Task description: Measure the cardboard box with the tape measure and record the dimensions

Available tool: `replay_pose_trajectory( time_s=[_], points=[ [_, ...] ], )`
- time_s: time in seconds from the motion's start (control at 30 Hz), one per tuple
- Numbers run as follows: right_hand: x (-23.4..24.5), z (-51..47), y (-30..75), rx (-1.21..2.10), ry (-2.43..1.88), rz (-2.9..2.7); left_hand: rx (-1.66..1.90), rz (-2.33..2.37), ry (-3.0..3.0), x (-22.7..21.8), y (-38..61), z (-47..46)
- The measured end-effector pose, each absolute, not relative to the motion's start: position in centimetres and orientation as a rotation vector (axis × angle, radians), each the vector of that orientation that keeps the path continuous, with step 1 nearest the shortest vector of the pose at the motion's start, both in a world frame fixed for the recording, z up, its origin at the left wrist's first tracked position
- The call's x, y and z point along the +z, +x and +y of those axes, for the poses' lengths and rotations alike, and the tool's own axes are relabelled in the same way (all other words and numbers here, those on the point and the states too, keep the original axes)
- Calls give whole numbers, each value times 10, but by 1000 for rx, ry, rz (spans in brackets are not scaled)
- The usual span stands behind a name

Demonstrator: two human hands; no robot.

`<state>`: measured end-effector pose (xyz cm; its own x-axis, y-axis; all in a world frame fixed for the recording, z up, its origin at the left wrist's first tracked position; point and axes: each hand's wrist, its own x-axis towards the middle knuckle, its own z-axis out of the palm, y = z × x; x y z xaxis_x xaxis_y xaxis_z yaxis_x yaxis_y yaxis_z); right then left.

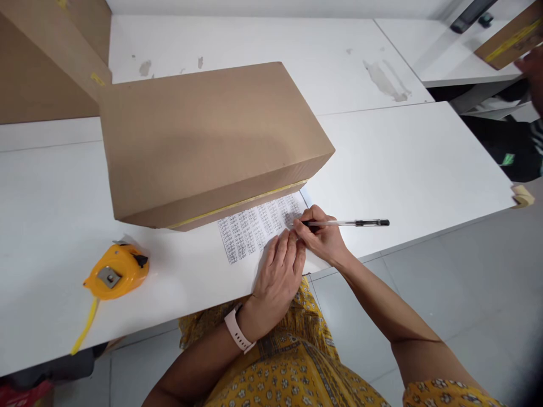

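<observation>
My right hand (320,234) grips a clear pen (358,223) with a black cap end, its tip down on a sheet of paper (248,237). Columns of small handwriting cover the sheet. Flat on the paper's lower part lies my left hand (282,265), fingers stretched out close to the pen tip. A closed cardboard box (212,135) with yellow tape along its near side stands just beyond, hiding the sheet's far edge. Both hands are at the table's front edge.
An orange tape measure (119,274) sits on the white table (403,164) to the left, its yellow strip hanging toward the edge. A larger carton (42,68) stands at the back left. Another box (511,39) and part of a person are at the far right.
</observation>
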<state>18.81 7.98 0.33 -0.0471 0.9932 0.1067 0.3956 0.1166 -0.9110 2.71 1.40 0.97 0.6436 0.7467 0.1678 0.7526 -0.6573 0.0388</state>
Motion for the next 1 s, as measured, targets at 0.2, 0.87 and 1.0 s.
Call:
replay_pose_trajectory(
  time_s=[0.2,0.87,1.0],
  points=[
    [7,81,188,901,-1387,-1597,-256,-1295,-2838,11,27,14],
    [3,82,189,882,-1402,-1585,-224,-1283,-2823,17,27,14],
    [4,82,189,920,-1397,-1569,-221,-1290,-2836,17,27,14]
  ],
)
